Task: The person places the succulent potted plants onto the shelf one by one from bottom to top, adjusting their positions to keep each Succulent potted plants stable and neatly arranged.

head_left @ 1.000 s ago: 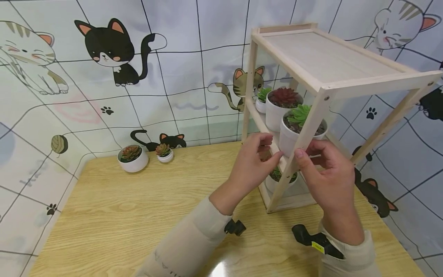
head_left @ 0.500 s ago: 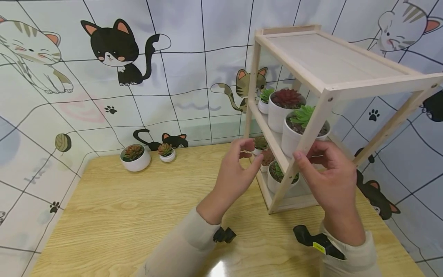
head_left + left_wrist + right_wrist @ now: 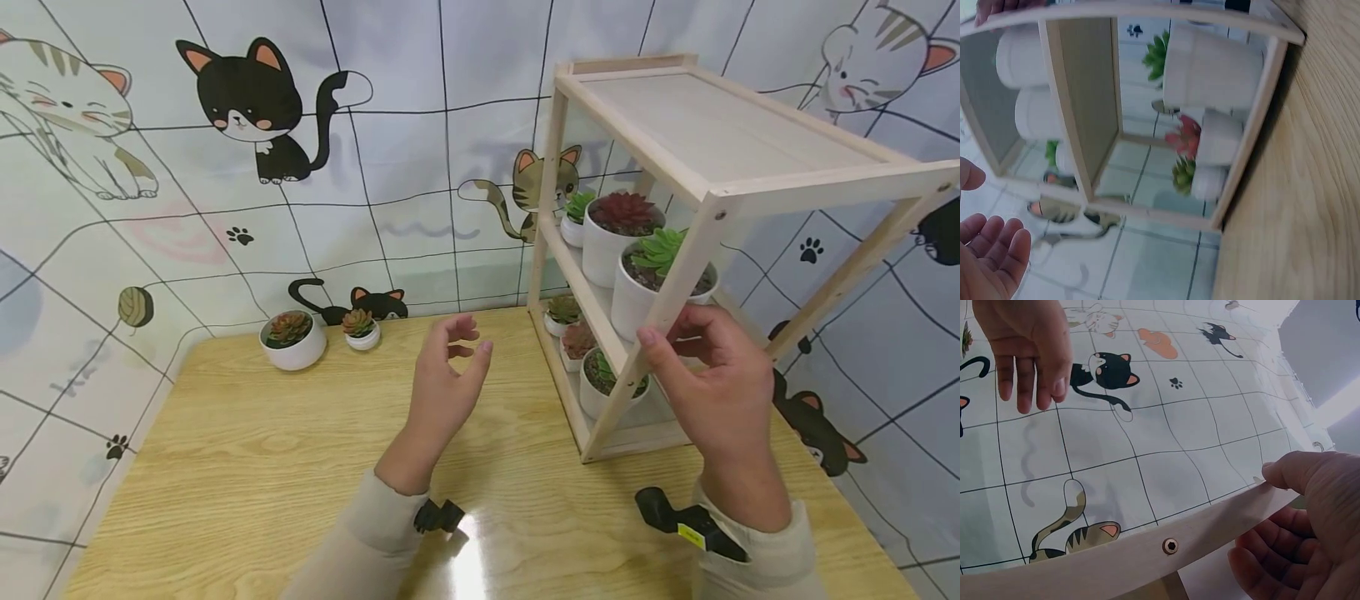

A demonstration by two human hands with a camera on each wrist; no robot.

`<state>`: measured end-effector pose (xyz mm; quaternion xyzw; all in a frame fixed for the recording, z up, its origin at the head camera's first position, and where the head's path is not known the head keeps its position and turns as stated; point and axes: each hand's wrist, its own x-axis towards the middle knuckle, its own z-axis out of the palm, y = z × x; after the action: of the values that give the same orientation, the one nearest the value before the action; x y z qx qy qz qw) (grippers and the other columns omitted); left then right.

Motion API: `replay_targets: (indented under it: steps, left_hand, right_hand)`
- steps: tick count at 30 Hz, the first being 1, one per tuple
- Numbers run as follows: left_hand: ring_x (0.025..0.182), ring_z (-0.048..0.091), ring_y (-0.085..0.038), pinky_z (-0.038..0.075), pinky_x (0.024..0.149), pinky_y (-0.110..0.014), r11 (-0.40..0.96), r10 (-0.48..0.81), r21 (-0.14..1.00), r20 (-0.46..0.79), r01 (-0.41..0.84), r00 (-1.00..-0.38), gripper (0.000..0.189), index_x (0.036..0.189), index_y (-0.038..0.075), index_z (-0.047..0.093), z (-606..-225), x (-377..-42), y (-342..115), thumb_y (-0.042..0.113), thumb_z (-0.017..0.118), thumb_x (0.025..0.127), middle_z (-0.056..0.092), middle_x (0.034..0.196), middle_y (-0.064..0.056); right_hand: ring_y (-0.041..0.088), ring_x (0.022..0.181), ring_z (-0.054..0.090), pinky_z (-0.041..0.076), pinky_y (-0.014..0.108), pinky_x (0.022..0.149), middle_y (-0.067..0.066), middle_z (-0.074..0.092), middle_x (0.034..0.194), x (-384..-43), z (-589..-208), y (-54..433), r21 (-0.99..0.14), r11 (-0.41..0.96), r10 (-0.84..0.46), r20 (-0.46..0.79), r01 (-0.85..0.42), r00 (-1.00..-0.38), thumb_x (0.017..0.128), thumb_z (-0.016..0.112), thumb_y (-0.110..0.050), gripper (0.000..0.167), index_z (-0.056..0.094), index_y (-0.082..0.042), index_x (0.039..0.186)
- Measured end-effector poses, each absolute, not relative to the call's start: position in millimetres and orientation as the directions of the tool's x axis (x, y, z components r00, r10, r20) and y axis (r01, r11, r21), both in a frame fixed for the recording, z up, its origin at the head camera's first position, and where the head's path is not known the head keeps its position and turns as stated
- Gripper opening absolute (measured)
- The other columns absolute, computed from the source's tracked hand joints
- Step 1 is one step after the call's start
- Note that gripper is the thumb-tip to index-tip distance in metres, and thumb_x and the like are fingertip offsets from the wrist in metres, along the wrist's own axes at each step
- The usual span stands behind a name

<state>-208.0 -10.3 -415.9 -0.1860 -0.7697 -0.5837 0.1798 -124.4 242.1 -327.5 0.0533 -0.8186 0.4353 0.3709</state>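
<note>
My left hand (image 3: 442, 375) hangs over the table, fingers loosely bent, holding nothing; it stands left of a small wooden shelf rack (image 3: 727, 117). With thumb and fingers my right hand (image 3: 716, 383) holds the rack's front post (image 3: 681, 275), just beside the middle shelf. On that shelf sit a white pot with a green succulent (image 3: 660, 250), one with a dark red succulent (image 3: 622, 215) and a small green one (image 3: 576, 212). The bottom shelf bears a green potted succulent (image 3: 596, 392), a reddish one (image 3: 577, 342) and a small olive-green one (image 3: 562, 310).
At the table's back left stand a wide white potted succulent (image 3: 292, 343) and a smaller one (image 3: 361, 331). The wooden table (image 3: 247, 467) meets a cat-patterned sheet (image 3: 405, 158) behind and at both sides.
My left hand has drawn away from the middle shelf's edge, leftward over the table, uncovering the bottom-shelf pots. My right hand stays on the post. The pots keep their places.
</note>
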Motion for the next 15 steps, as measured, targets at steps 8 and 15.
replay_targets:
  steps: [8, 15]
  left_hand:
    - [0.115, 0.062, -0.026, 0.057, 0.094, -0.049, 0.252, -0.006, 0.867, 0.445, 0.429, -0.895, 0.037, 0.133, 0.001, 0.055, -424.7, -218.8, -31.7, 0.013, 0.068, 0.100, 0.063, 0.125, -0.012]
    - [0.112, 0.063, -0.021, 0.056, 0.092, -0.033, 0.265, -0.081, 0.890, 0.404, 0.371, -0.911, 0.036, 0.134, 0.003, 0.054, -431.7, -232.8, -52.8, 0.014, 0.066, 0.102, 0.062, 0.124, -0.009]
  right_hand:
    - [-0.003, 0.088, 0.065, 0.051, 0.005, 0.081, -0.023, 0.066, 0.107, -127.0, -330.4, 243.4, -0.661, 0.597, 0.232, 0.684, -0.454, -0.692, 0.088, 0.077, 0.004, 0.030, 0.070, 0.008, 0.117]
    - [-0.003, 0.089, 0.064, 0.051, 0.005, 0.082, -0.023, 0.066, 0.108, -127.8, -330.9, 242.8, -0.662, 0.594, 0.229, 0.685, -0.458, -0.692, 0.088, 0.076, 0.004, 0.031, 0.069, 0.010, 0.117]
